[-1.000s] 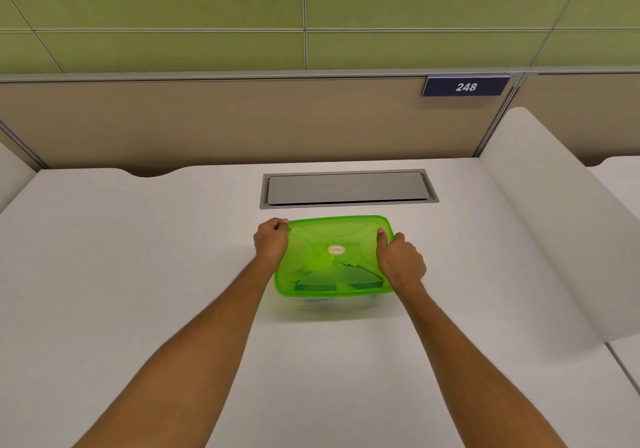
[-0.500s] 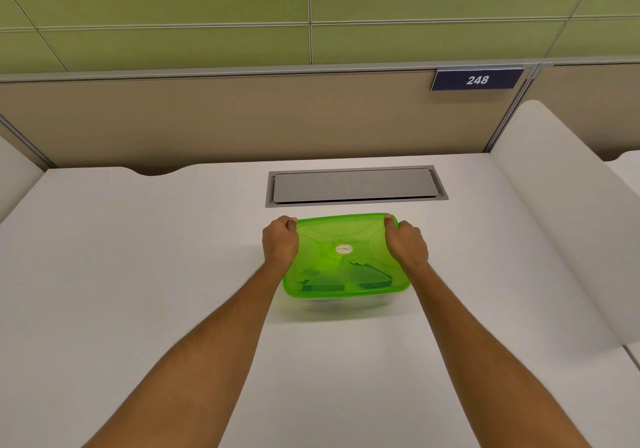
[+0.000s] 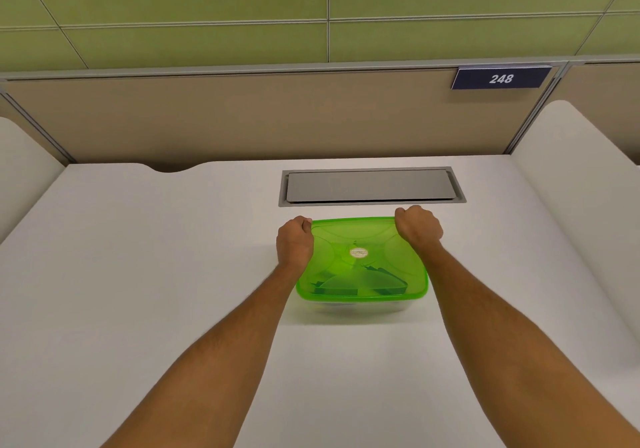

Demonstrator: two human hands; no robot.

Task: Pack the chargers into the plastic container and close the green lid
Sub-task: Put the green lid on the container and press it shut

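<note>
A translucent green lid (image 3: 360, 257) with a round white sticker lies on top of the clear plastic container (image 3: 360, 305) on the white desk. Dark shapes, the chargers (image 3: 360, 283), show through the lid near its front. My left hand (image 3: 294, 241) is curled over the lid's far left corner. My right hand (image 3: 417, 226) is fisted on the far right corner. Both press on the lid's back edge.
A grey metal cable hatch (image 3: 370, 186) is set into the desk just behind the container. Beige partition walls stand behind, with a sign reading 248 (image 3: 500, 78). White curved side dividers (image 3: 575, 177) rise at the right and left.
Both hands slid from the lid's sides toward its far corners. The right hand moved furthest, from mid right edge to the back right corner.
</note>
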